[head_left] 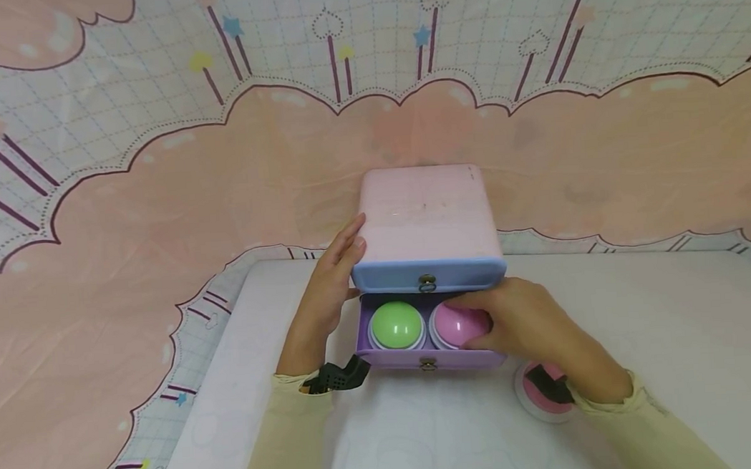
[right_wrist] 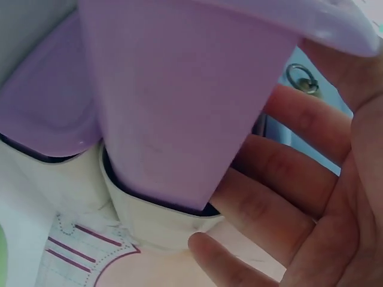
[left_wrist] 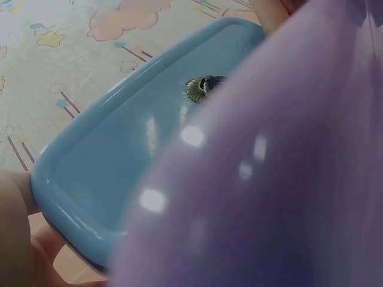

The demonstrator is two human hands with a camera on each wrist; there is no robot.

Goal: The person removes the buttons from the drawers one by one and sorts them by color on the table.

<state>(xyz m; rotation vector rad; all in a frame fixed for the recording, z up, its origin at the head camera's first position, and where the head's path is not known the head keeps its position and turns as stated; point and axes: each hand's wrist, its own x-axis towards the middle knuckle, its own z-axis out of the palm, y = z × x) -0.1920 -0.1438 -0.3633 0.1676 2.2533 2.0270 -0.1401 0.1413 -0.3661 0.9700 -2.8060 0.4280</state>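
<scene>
A small chest [head_left: 429,213] has a pink top, a blue upper drawer [head_left: 378,279] that is closed and a purple lower drawer [head_left: 383,362] pulled out. My left hand [head_left: 327,284] rests along the chest's left side, fingers extended up it. In the purple drawer lie two domed buttons with white bases, a green button [head_left: 397,325] at left and a pink button [head_left: 453,326] at right. My right hand [head_left: 525,318] pinches the pink button between thumb and forefinger. The other fingers [right_wrist: 287,179] hang outside the drawer's right wall in the right wrist view.
Another pink domed button [head_left: 532,397] with a white rim sits on the white table [head_left: 440,438], partly hidden under my right wrist. Each drawer front carries a metal ring pull. Behind the table hangs a patterned cloth [head_left: 269,176].
</scene>
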